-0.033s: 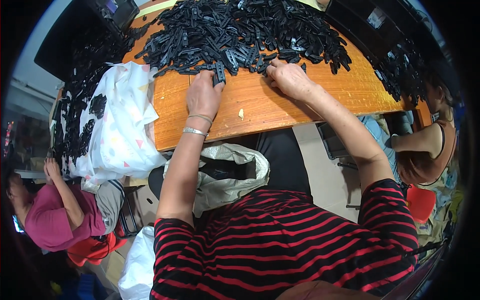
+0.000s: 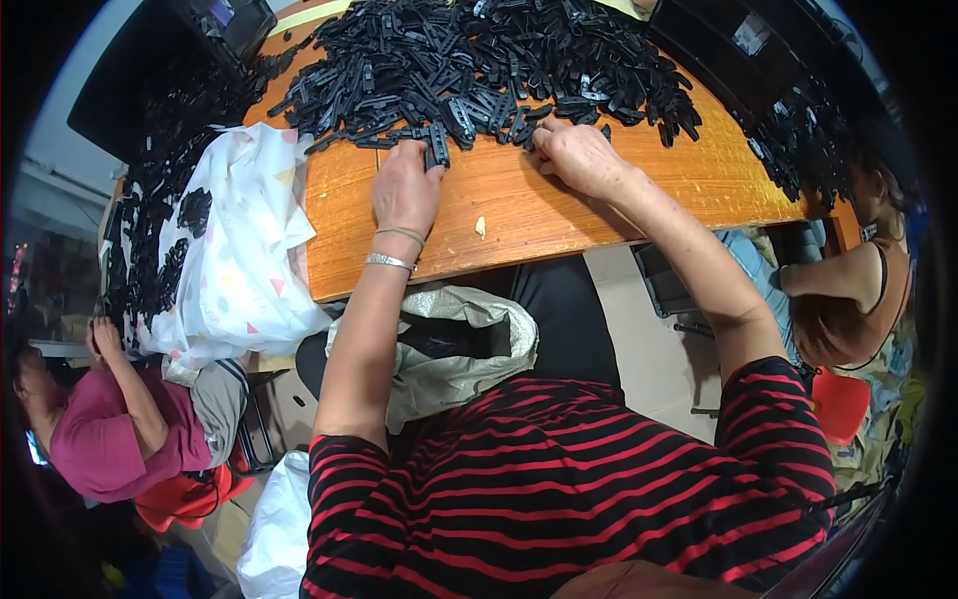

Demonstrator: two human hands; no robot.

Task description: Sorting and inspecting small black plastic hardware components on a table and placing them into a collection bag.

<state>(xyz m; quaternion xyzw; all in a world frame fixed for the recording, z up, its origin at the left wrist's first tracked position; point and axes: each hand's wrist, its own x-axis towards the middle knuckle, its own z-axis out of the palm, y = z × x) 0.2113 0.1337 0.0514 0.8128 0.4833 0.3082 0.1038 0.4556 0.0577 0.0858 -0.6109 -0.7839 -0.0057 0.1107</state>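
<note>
A heap of small, long black plastic pieces (image 2: 419, 75) covers the far part of the wooden table (image 2: 529, 220). At the heap's near edge my left hand (image 2: 407, 190) is closed, with a black plastic piece (image 2: 437, 146) between thumb and fingers. That piece has a slotted face and stands nearly lengthwise to me. Farther right, my right hand (image 2: 579, 158) rests at the same edge, its fingers bent and pressed together. Dark pieces lie right by those fingertips; what they grip, if anything, is hidden. On my lap an open woven sack (image 2: 514, 344) holds something dark inside.
A white patterned plastic bag (image 2: 244, 240) hangs over the table's left side, beside more black pieces. A yellowish scrap (image 2: 481, 227) lies near the front edge. Co-workers sit at left, in a magenta shirt (image 2: 125, 429), and at right, in a brown top (image 2: 848, 319).
</note>
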